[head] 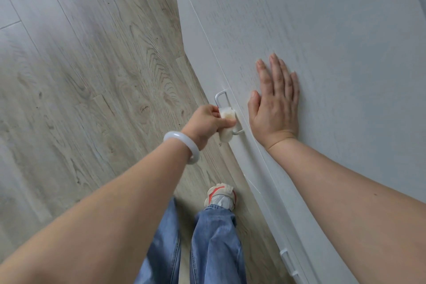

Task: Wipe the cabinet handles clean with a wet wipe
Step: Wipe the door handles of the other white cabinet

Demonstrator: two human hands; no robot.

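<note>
Cabinet handles are on the pale grey cabinet door (pixel 322 30), which fills the right side of the view and has a faint wood grain. One handle (pixel 221 97) is a thin silver loop close to the door's left edge, about halfway down. A second handle (pixel 288 263) sits further along that same edge, near the bottom of the view.

Beside the cabinet the floor (pixel 80 64) is made of light wood planks with dark knots and wavy lines. Blue jeans (pixel 214 244) and a white and red shoe (pixel 221 196) stand on the floor next to the door's edge.

The left hand (pixel 205 124) has its fingers closed tight around a wet wipe (pixel 227 123). The wipe is white with a brownish dirty spot. It is bunched up and wrapped over the lower part of the silver loop, so only the top bend and a bit of the bottom end show. A pale bracelet (pixel 182 145) is on the left wrist.

The right hand (pixel 274 104) is open and flat, with fingers spread, pressing on the door just to the right of the handle. It holds nothing.
</note>
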